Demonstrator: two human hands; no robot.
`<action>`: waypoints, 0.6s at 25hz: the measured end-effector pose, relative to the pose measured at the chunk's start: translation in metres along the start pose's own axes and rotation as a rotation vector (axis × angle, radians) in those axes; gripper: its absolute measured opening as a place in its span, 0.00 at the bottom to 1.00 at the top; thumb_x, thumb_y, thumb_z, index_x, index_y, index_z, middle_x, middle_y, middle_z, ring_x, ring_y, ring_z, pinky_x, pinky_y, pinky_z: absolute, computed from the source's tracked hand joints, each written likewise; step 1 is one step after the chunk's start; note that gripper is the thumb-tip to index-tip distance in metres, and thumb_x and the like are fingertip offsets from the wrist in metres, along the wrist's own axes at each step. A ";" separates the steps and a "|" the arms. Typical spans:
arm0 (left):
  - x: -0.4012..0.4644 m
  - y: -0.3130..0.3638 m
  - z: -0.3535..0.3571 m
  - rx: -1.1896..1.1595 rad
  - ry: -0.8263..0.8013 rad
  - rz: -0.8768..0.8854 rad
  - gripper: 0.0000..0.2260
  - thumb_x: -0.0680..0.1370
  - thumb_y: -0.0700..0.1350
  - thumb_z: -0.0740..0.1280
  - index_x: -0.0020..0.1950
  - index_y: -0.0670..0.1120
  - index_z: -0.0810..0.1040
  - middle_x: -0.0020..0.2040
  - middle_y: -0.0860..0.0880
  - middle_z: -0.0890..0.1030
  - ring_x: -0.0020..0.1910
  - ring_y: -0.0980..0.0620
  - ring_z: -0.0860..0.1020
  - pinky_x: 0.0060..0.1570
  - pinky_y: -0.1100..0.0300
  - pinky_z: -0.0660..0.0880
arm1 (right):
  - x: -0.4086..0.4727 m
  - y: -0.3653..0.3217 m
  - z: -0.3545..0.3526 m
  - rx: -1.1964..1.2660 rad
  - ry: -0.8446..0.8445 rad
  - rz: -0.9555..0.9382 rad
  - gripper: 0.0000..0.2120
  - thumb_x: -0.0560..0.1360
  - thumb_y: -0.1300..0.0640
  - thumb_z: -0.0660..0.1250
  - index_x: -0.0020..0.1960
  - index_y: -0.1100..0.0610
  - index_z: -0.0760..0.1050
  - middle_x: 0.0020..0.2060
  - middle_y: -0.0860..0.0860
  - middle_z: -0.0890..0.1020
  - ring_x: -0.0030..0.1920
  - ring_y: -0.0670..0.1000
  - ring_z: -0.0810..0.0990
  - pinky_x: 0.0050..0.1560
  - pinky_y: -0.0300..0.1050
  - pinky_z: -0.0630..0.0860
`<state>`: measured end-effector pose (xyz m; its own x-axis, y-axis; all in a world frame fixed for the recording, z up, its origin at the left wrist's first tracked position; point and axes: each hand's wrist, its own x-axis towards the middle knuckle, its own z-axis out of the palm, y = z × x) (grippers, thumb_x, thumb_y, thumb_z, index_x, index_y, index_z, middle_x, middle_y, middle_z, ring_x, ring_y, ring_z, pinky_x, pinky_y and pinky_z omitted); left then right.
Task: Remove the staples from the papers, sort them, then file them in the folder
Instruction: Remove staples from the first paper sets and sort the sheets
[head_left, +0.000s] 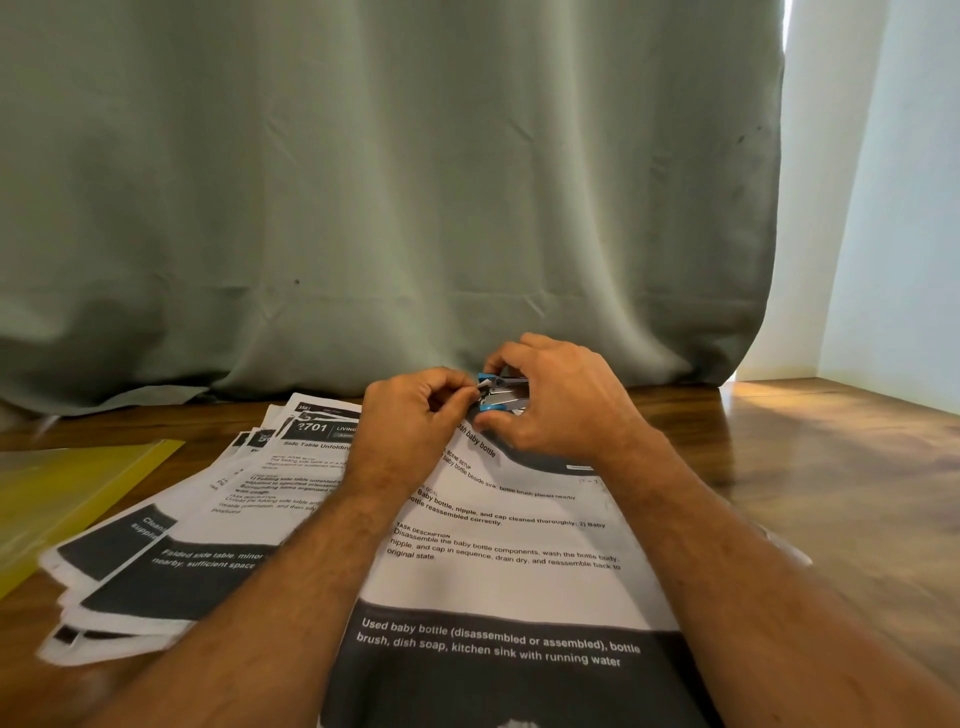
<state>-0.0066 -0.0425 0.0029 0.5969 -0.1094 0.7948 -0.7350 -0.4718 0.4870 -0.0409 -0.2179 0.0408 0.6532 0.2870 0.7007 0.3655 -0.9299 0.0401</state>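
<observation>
Gripping staple remover, right hand; left hand pinching paper corner.

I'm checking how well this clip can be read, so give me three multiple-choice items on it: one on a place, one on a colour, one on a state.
1. Where does the yellow folder lie?
A. Left of the papers
B. On top of the papers
C. Right of the papers

2. What colour are the grips of the staple remover?
A. Red
B. Blue
C. Black

3. What is the right hand doing?
A. Lying flat on the table
B. Holding the folder
C. Gripping the staple remover

Answers:
1. A: the folder lies on the wooden table at the left edge, beside the fanned papers.
2. B: blue shows at the tool's top and bottom.
3. C: its fingers and thumb curl round the tool, while the left hand pinches at the tool's tip.
</observation>
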 end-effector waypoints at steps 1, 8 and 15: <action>0.000 0.000 0.000 -0.005 0.001 -0.007 0.04 0.77 0.46 0.73 0.51 0.50 0.87 0.38 0.60 0.83 0.39 0.64 0.81 0.42 0.73 0.76 | 0.000 0.000 0.000 -0.001 -0.003 -0.001 0.23 0.68 0.31 0.67 0.57 0.44 0.76 0.47 0.40 0.76 0.45 0.45 0.76 0.45 0.39 0.72; 0.001 0.000 0.000 -0.008 -0.009 -0.050 0.04 0.77 0.46 0.74 0.50 0.50 0.86 0.37 0.60 0.83 0.37 0.63 0.81 0.40 0.73 0.76 | 0.002 -0.002 0.001 0.016 0.005 -0.011 0.23 0.68 0.31 0.68 0.56 0.44 0.77 0.47 0.40 0.78 0.45 0.44 0.77 0.48 0.42 0.76; -0.001 0.003 0.000 -0.006 -0.019 -0.050 0.03 0.76 0.45 0.74 0.49 0.50 0.86 0.37 0.62 0.81 0.38 0.65 0.81 0.39 0.75 0.76 | 0.003 0.000 0.003 0.025 0.001 -0.001 0.21 0.68 0.33 0.69 0.55 0.45 0.78 0.46 0.41 0.79 0.45 0.44 0.77 0.47 0.40 0.75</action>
<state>-0.0091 -0.0437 0.0031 0.6386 -0.1029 0.7626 -0.7062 -0.4721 0.5277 -0.0374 -0.2166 0.0409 0.6520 0.2878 0.7015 0.3825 -0.9237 0.0234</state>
